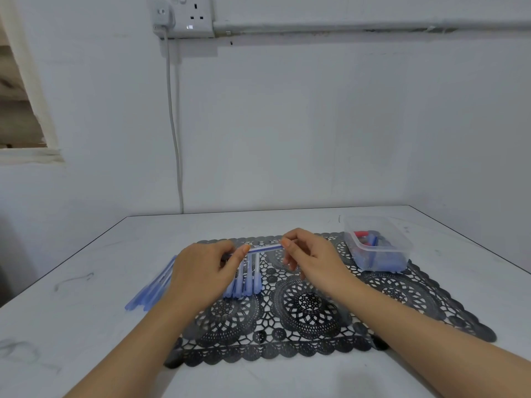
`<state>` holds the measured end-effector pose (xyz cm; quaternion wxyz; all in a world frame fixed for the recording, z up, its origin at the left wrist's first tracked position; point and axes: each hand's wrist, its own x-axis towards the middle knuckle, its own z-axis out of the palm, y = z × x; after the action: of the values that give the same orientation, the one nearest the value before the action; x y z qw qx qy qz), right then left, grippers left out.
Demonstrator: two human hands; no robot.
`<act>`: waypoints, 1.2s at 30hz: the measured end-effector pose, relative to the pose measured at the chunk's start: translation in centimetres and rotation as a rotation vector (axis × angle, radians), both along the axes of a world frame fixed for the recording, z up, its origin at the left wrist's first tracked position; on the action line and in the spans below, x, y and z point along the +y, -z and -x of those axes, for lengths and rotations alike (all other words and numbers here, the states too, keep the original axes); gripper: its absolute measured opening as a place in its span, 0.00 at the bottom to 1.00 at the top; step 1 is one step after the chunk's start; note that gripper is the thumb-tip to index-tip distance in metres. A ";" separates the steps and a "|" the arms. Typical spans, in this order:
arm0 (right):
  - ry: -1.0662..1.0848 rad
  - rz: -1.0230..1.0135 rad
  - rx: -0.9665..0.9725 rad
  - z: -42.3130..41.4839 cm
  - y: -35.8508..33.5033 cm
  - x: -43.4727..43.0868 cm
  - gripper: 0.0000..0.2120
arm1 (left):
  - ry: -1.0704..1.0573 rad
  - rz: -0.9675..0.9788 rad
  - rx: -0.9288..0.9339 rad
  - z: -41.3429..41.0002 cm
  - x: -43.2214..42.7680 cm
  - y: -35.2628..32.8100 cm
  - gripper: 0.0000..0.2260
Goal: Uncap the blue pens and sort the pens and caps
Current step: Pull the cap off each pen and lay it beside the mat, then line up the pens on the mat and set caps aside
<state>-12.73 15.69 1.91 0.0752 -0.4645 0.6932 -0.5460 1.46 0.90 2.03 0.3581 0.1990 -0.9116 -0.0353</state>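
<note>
A blue pen [265, 248] with a clear barrel is held level above the black lace mat [310, 305]. My left hand [201, 268] pinches its left end and my right hand [310, 257] pinches its right end. Whether its cap is on is hidden by my fingers. Below it, several blue pens [244, 280] lie side by side on the mat. A second group of several blue pens [152, 288] fans out on the table, left of the mat, partly behind my left hand.
A clear plastic box [376, 245] with red and blue caps in it stands on the mat's far right corner. The white table [86, 326] ends at a wall, where a cable [175, 133] hangs from a socket.
</note>
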 end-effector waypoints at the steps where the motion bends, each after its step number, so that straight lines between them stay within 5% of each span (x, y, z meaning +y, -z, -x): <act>1: -0.001 -0.003 0.015 0.1 0.0 0.0 0.07 | 0.001 0.003 0.001 0.0 -0.1 0.1 0.22; 7: 0.055 -0.055 0.085 0.4 -0.2 0.1 0.14 | 0.045 0.047 0.009 0.1 -0.1 0.2 0.22; 13: 0.000 -0.054 0.149 0.3 -0.1 0.3 0.07 | 0.023 0.050 0.042 0.1 -0.5 0.4 0.23; 18: 0.021 -0.092 0.170 0.6 -0.2 0.4 0.14 | 0.075 0.090 0.085 0.3 -0.5 0.5 0.22; 28: -0.118 -0.104 -0.197 0.5 -0.5 0.2 0.21 | 0.182 0.232 0.208 0.5 -0.9 0.2 0.26; 36: -0.206 -0.148 -0.375 0.6 -0.4 0.1 0.22 | 0.214 0.459 0.251 0.2 -0.9 -0.2 0.17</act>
<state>-13.38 15.81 2.31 0.2919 -0.4165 0.6542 -0.5598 1.22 0.00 2.18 0.4982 0.0092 -0.8600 0.1099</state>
